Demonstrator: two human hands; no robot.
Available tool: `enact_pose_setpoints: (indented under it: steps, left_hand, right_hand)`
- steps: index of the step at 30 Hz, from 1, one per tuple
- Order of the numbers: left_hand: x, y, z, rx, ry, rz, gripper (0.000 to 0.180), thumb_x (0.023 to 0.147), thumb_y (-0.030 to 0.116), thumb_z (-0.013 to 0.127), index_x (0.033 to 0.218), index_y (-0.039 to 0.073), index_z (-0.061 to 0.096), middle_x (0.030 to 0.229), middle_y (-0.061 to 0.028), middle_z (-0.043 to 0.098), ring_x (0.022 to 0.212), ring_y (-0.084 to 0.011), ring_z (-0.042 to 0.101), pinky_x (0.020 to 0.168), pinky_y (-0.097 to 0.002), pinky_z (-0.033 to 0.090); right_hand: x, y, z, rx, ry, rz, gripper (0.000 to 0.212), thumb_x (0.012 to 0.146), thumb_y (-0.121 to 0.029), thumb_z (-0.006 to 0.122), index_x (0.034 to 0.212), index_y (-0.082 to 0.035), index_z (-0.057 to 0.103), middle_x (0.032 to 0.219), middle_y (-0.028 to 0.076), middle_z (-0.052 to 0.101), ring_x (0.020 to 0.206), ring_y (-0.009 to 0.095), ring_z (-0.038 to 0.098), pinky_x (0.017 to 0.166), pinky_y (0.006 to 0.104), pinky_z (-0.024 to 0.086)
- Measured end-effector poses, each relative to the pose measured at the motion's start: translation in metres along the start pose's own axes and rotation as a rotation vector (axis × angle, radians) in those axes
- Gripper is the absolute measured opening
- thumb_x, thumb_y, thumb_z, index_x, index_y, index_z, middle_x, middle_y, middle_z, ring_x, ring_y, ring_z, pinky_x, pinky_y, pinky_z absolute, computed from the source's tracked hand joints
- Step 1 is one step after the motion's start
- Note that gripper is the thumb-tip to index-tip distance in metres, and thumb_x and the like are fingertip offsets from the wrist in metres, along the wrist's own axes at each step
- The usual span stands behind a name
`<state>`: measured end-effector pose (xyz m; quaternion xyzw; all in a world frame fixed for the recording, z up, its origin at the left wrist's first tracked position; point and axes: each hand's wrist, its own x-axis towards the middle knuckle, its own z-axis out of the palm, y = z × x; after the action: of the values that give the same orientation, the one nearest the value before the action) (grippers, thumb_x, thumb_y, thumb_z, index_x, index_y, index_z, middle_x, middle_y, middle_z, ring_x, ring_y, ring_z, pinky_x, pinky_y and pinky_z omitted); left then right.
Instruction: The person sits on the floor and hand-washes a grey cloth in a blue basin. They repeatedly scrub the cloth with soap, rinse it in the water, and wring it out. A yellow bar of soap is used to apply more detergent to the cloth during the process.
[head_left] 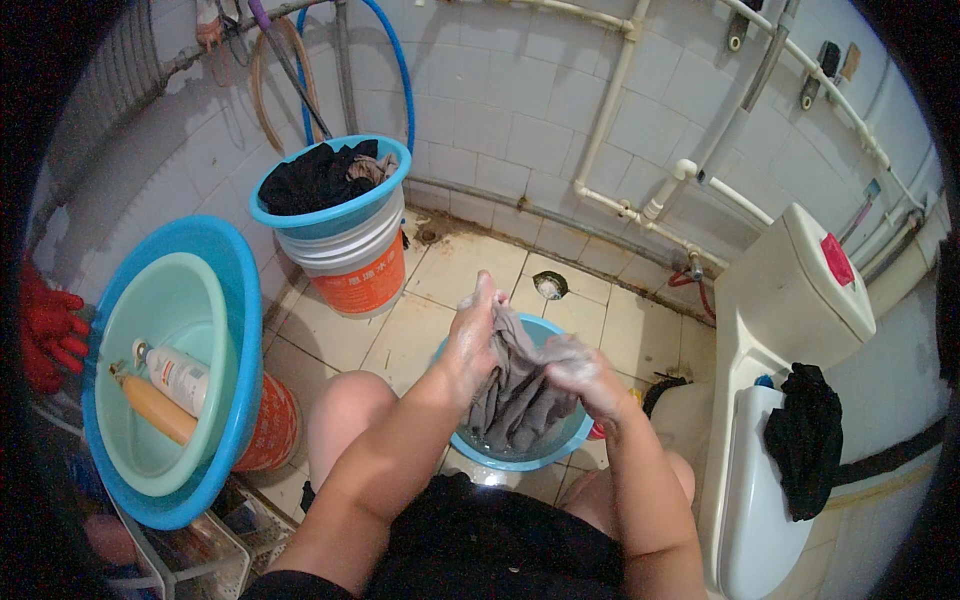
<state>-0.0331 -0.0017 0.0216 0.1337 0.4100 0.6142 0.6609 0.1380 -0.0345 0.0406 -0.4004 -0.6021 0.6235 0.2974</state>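
A wet grey cloth garment (pixel 525 375) hangs between my two hands over a light blue basin (pixel 540 462) on the tiled floor. My left hand (pixel 474 338), streaked with suds, grips the garment's upper left part, thumb pointing up. Foam covers my right hand (pixel 585 377), whose fingers are closed on the garment's right side. The lower folds of the cloth hang down into the basin, where a little water shows. What kind of garment it is, I cannot tell.
At the back left, a blue basin (pixel 400 170) of dark clothes tops a white and orange bucket (pixel 350 275). Nearer left, a pale green basin (pixel 215 300) with bottles sits in a larger blue basin (pixel 240 260). A toilet (pixel 765 500) with a black cloth (pixel 805 440) stands right. A floor drain (pixel 550 285) lies ahead.
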Motion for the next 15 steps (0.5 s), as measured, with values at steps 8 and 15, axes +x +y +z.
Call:
enact_pose_setpoints:
  steps: [8, 15]
  left_hand:
    - [0.001, -0.017, -0.003, 0.802, -0.564, 0.284, 0.039, 0.086, 0.038, 0.054, 0.088, 0.0, 0.061, 0.08, -0.0069, 0.062, 0.072, -0.0143, 0.055, 0.068, -0.0292, 0.046]
    - [-0.019, 0.006, -0.016, 1.686, -0.783, 0.194, 0.034, 0.072, 0.029, 0.068, 0.093, 0.003, 0.062, 0.083, -0.0178, 0.063, 0.076, -0.0273, 0.061, 0.071, -0.0353, 0.046]
  right_hand:
    - [0.001, -0.006, -0.042, 0.966, 0.15, -0.299, 0.053, 0.083, -0.038, 0.055, 0.119, -0.001, 0.041, 0.128, 0.017, 0.042, 0.119, 0.029, 0.041, 0.097, 0.048, 0.035]
    - [-0.014, -0.023, -0.073, 1.05, 0.339, -0.545, 0.049, 0.087, -0.04, 0.048, 0.12, -0.005, 0.039, 0.129, 0.017, 0.041, 0.12, 0.03, 0.04, 0.098, 0.0515, 0.034]
